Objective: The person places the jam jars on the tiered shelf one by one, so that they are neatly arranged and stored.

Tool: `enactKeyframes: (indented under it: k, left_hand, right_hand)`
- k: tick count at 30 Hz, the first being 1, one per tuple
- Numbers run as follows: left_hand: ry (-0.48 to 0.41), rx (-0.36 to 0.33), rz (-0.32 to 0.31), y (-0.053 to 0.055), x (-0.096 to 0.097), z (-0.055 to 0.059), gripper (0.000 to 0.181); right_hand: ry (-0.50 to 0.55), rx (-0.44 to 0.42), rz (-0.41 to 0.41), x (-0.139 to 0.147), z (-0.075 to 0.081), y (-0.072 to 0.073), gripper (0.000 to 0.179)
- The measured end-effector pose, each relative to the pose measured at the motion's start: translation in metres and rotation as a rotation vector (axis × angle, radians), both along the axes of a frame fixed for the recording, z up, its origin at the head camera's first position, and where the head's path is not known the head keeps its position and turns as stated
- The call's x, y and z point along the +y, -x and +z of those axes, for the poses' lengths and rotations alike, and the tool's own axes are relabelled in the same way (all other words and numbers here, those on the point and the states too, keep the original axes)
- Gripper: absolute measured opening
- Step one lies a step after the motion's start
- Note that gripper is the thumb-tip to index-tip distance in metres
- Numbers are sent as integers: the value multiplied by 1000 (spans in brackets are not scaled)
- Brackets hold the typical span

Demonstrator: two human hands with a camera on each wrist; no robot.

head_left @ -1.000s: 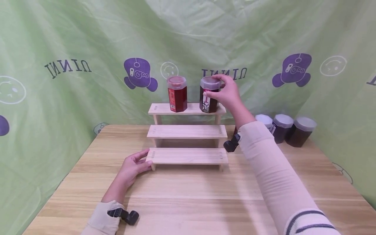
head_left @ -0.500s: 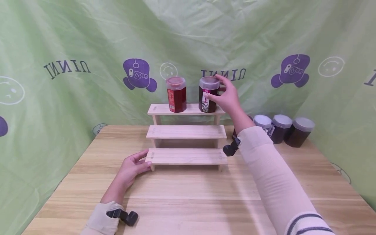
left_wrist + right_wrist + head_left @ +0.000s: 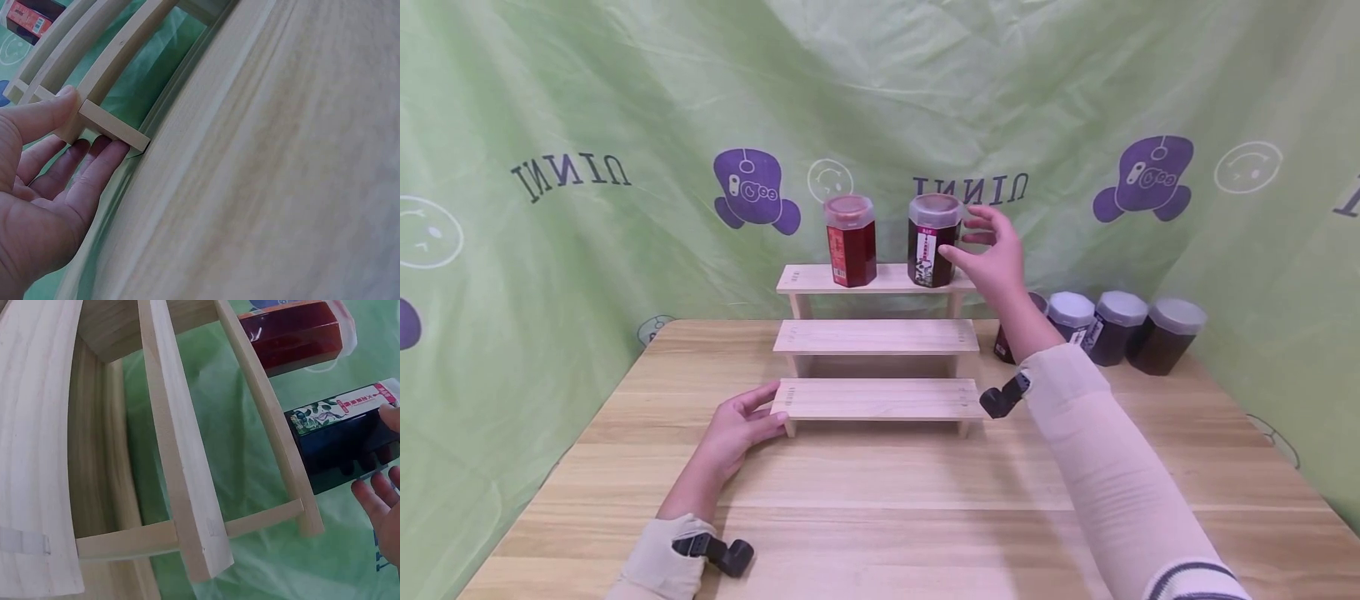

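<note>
A wooden three-tier display stand (image 3: 880, 397) stands on the table. At its lowest step's left end my left hand (image 3: 735, 429) grips it, thumb on the board and fingers on the end piece in the left wrist view. On the top step are two upright lidded jars: a red jar (image 3: 852, 243) on the left and a dark jar with a pink-and-white label (image 3: 934, 242) on the right. My right hand (image 3: 997, 254) is beside the dark jar, fingers spread and no longer round the lid; the thumb tip overlaps the jar in the head view, so contact is uncertain.
Several more dark jars with pale lids stand at the back right of the table, among them a white-lidded jar (image 3: 1070, 315) and a leaning jar (image 3: 1165, 337). My right forearm partly hides one. A green patterned cloth (image 3: 647, 100) hangs behind the table.
My right hand has let go of the dark jar's lid and drawn back slightly to the right, fingers opening. The jar stays put on the top step. My left hand has not moved.
</note>
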State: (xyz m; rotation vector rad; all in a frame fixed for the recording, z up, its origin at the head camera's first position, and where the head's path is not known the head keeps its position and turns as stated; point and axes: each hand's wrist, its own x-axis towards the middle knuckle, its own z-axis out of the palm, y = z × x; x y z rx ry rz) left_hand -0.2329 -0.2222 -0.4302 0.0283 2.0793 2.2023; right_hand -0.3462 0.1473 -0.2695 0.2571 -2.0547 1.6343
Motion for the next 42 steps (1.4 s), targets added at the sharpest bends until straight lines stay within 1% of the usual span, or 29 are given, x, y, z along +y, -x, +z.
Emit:
enactKeyframes:
  k: [5,13,17,20,26,32,36,39,42]
  left_hand:
    - [-5,-3,2,1,1,-1,68]
    - [5,-10,20,1,0,-1,67]
    - [-4,-8,7,1,-1,0,67]
    - [-16,-8,-6,1,-1,1,67]
    - [-21,-8,-8,0,-1,2,67]
    - [-18,-13,7,1,0,0,68]
    - [-28,-8,1,1,0,0,68]
    - [-34,-4,-12,0,0,0,68]
    - [-37,-5,-8,0,0,1,68]
  right_hand:
    - [13,23,12,5,-4,-6,52]
    - [-3,42,52,11,-13,-17,51]
    - [-15,54,56,14,-20,-25,49]
    - [-36,68,55,16,-24,-31,48]
    - [-97,94,71,23,-31,-39,47]
    - [-147,59,137,29,-36,-47,52]
    - [-180,42,189,35,-38,-52,55]
    - [-205,48,206,40,-41,-56,55]
    - [-222,56,196,46,-43,-60,54]
